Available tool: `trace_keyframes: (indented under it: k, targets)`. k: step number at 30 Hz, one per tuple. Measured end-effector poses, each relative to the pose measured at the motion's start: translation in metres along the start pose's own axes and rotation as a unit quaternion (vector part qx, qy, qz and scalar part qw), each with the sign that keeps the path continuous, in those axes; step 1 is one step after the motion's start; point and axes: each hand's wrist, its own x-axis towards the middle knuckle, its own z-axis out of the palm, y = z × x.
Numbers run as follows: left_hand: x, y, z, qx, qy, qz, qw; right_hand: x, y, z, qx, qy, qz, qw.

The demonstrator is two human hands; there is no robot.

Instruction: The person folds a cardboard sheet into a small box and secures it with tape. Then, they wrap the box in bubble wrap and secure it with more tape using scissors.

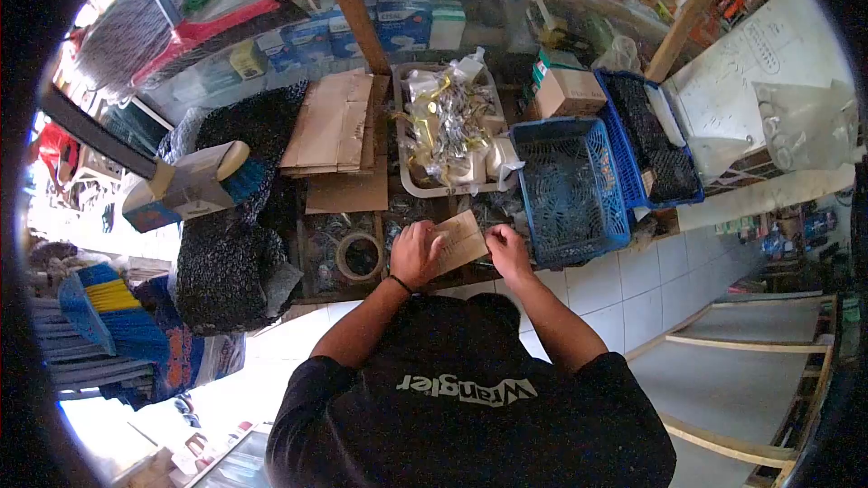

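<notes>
A small brown cardboard piece or flat box (459,242) with faint markings is held between my two hands, tilted above the counter's front edge. My left hand (415,256) grips its left end, thumb lying across the top face. At the right end, the curled fingers of my right hand (508,253) pinch the edge. To the left of my left hand lies a roll of tape (360,257). Just ahead is a white basket (405,149) filled with clear, silver and gold plastic-wrapped items. An open blue basket (579,258) sits right beside my right hand.
Flattened cardboard (327,126) is stacked left of the white basket. Black bubble wrap (231,271) and a blue-bristled broom head (194,185) stand further left. A second blue basket (692,188) holds black wrap. A small carton (570,93) stands behind. Wooden posts (351,9) rise at the back.
</notes>
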Motion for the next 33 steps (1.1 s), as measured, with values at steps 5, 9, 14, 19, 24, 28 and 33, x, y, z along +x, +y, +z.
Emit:
trace_keyframes:
  k: [5, 9, 14, 19, 24, 28, 33]
  targets:
    - [0.003, 0.002, -0.002, 0.001, 0.004, 0.021, 1.0, -0.022, -0.027, 0.002, -0.034, 0.04, -0.094, 0.994]
    - [0.002, 0.004, -0.002, 0.021, -0.018, 0.008, 1.0, -0.023, -0.015, -0.001, -0.051, 0.03, -0.107, 0.993]
    - [0.004, 0.006, -0.005, 0.01, -0.011, 0.019, 1.0, -0.021, -0.03, 0.0, -0.09, 0.037, -0.058, 0.994]
    - [0.004, 0.004, -0.005, 0.012, -0.008, 0.019, 1.0, -0.023, -0.017, 0.004, -0.053, 0.04, -0.071, 0.995]
    - [0.002, 0.008, -0.005, 0.004, 0.011, 0.02, 1.0, -0.026, -0.019, -0.002, -0.05, 0.016, -0.074, 0.996]
    - [0.004, 0.005, -0.006, -0.003, 0.024, 0.032, 0.999, -0.026, -0.007, 0.005, -0.061, 0.028, -0.057, 0.996]
    - [0.005, 0.006, -0.001, -0.025, 0.035, 0.034, 0.999, -0.031, 0.002, -0.003, -0.058, -0.003, -0.08, 0.995]
